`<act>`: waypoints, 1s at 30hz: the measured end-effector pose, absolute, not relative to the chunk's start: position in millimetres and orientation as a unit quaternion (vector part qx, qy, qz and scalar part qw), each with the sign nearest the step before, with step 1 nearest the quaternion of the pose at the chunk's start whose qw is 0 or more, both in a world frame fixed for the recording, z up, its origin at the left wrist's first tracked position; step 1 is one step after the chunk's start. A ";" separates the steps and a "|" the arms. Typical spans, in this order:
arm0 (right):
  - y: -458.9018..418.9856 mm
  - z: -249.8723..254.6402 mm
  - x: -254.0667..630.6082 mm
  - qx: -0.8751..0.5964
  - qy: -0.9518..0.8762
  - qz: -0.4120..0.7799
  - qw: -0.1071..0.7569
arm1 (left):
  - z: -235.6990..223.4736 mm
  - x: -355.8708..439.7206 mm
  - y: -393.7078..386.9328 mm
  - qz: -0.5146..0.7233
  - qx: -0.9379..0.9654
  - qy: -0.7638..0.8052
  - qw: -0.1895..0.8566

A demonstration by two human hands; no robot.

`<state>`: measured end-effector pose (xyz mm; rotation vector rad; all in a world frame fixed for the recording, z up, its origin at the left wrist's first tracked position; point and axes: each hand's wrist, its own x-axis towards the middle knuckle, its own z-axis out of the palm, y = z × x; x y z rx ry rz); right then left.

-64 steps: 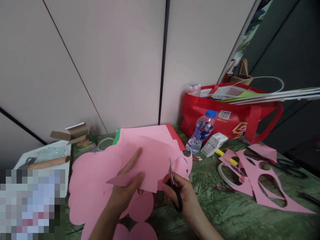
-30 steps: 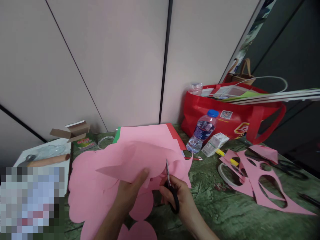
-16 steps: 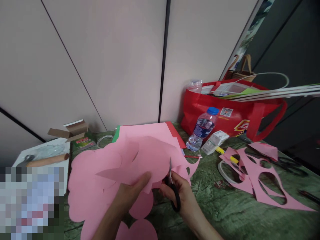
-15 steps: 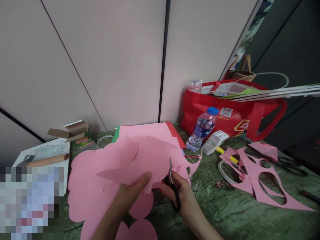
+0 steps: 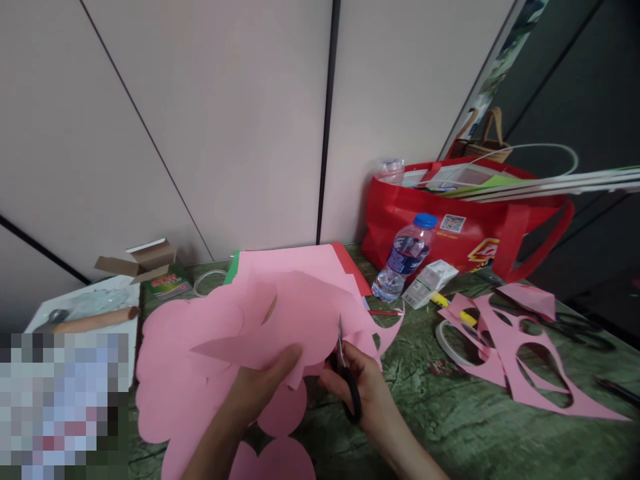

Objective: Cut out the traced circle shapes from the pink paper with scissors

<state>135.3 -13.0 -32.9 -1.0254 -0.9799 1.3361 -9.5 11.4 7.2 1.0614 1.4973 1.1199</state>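
Note:
My left hand (image 5: pixel 267 387) is closed on a sheet of pink paper (image 5: pixel 300 317), its thumb lying on top and the other fingers hidden beneath. In my right hand (image 5: pixel 367 387) is a pair of black-handled scissors (image 5: pixel 354 397), with the blades pointing away from me at the sheet's right edge. Part of the blades is hidden, so how far apart they are I cannot tell. Below and left of the held sheet lie several scalloped and round pink paper pieces (image 5: pixel 175 373). More pink sheets (image 5: pixel 295 260) are stacked behind, with red and green edges showing.
To the right stand a water bottle (image 5: pixel 403 260), a small white carton (image 5: pixel 430 283) and a red bag (image 5: pixel 450 233). Pink paper offcuts (image 5: pixel 540 360) with round holes lie near a tape roll (image 5: pixel 450 347). An opened box (image 5: pixel 165 277) and a white board (image 5: pixel 100 297) are at left.
Almost nothing differs. The scissors and both hands keep nearly the same place at the paper's right edge.

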 end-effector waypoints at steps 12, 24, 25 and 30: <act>-12.4 -34.3 135.2 -0.454 -0.418 0.555 0.558 | 10.1 -9.1 11.7 0.458 0.439 0.600 0.487; -12.5 -34.8 135.3 -0.473 -0.417 0.555 0.543 | 15.8 -7.9 11.1 0.455 0.422 0.613 0.489; -12.7 -35.5 135.3 -0.471 -0.417 0.554 0.545 | 16.0 -8.1 11.1 0.454 0.421 0.616 0.487; -12.7 -39.6 136.1 -0.468 -0.416 0.555 0.547 | 15.6 -9.0 11.0 0.446 0.413 0.625 0.489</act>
